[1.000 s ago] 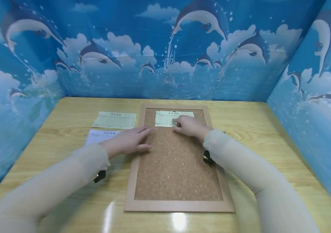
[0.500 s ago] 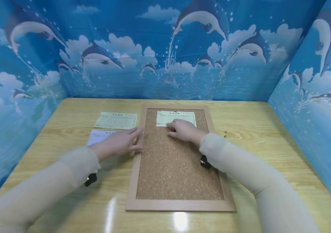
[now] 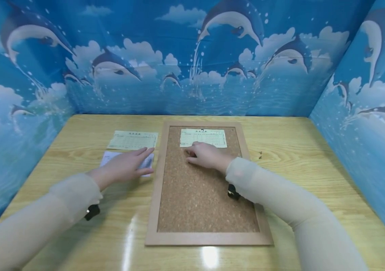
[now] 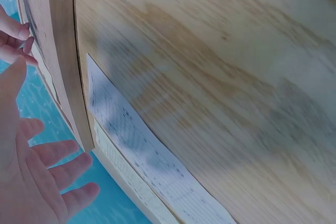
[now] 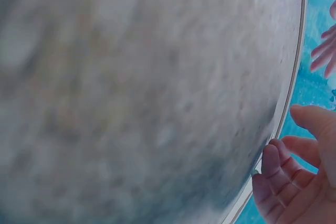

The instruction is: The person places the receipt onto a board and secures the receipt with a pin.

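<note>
A green printed slip (image 3: 209,137) lies at the top of the cork board (image 3: 209,195), with a small pin-like thing (image 3: 202,130) at its upper edge. My right hand (image 3: 207,155) is at the slip's lower left corner, fingers bent. In the right wrist view a tiny pale speck (image 5: 255,172) shows by its fingertips; whether the hand pinches anything is unclear. My left hand (image 3: 121,165) hovers over a white printed slip (image 3: 147,162) left of the board, fingers spread and holding nothing. Behind that slip lies another green slip (image 3: 133,140).
The wood-grain table (image 3: 307,180) bears the framed board at its middle. Two tiny dark things (image 3: 260,154) lie right of the board. A blue dolphin-print curtain (image 3: 192,90) encloses the back and sides.
My left hand has moved left, off the board's left edge to above the white slip. My right hand has slid left along the pinned slip's lower part to its lower left corner.
</note>
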`<action>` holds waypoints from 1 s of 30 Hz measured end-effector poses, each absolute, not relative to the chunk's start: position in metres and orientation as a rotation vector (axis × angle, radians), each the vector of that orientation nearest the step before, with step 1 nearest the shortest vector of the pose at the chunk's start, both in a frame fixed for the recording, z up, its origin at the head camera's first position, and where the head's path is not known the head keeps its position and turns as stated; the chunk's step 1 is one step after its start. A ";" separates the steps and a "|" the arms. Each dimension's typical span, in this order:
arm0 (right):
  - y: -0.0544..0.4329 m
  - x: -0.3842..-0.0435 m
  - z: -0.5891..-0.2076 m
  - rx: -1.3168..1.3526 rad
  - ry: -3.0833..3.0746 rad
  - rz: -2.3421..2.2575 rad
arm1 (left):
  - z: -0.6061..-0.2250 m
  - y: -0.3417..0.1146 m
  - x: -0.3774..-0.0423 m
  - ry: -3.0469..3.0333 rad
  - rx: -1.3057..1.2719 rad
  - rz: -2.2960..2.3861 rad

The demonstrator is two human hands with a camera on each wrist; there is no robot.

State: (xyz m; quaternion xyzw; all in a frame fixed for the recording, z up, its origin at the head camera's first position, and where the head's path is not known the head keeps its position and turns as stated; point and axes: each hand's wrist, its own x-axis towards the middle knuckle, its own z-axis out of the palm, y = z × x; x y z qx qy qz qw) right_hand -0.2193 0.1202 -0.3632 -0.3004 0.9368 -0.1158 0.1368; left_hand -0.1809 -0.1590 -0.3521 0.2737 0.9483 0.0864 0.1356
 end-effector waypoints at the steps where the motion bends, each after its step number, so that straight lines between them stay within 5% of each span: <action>1: 0.118 -0.219 -0.363 -0.873 2.712 -0.327 | -0.351 -0.161 -0.180 2.751 0.792 0.245; 30: 0.079 -0.200 -0.357 -0.965 2.742 -0.281 | -0.348 -0.203 -0.173 2.839 0.703 0.243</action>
